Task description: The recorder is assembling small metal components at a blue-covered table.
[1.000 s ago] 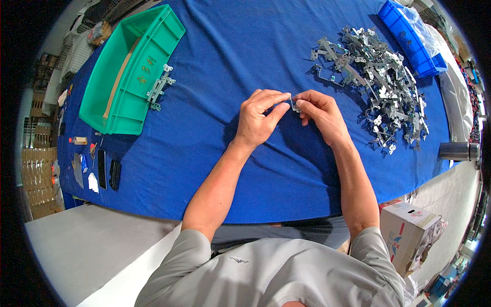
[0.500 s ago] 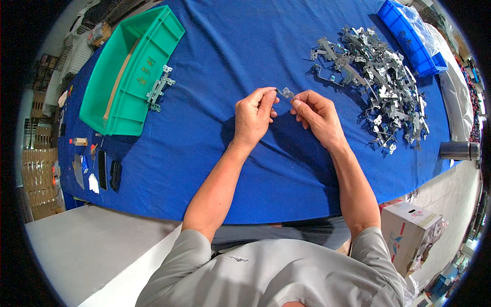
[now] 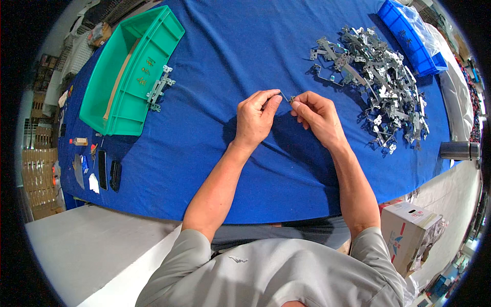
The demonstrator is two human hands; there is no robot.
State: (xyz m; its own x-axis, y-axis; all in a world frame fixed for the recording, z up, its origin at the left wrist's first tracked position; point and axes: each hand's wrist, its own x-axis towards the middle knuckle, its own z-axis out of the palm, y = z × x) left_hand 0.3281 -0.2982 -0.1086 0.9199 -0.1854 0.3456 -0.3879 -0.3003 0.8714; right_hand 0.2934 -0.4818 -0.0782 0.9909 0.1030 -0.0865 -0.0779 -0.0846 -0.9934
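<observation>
Metal bracket, small and thin, held up between the two hands above the blue-clothed surface, near the middle of the view. Long axis slanting: one end up and left, at the left fingertips; the other down and right, at the right fingertips. Seen nearly edge-on; finer shape too small to read.

Left hand: grip narrowed, thumb and forefinger tips brought together on the bracket's upper-left end, a small gap showing further back between the two digits. Right hand: grip closed in a pinch, thumb against bent forefinger, bracket's lower-right end between them; the other fingers curled under.

To the right, well apart from the hands, a loose heap of metal pieces, pointing every way. Beyond it, a blue bin with clear plastic in it. To the left, a green bin, tilted toward the heap side; a few metal parts lie just beside its right wall. Steel cylinder at the surface's right edge.
</observation>
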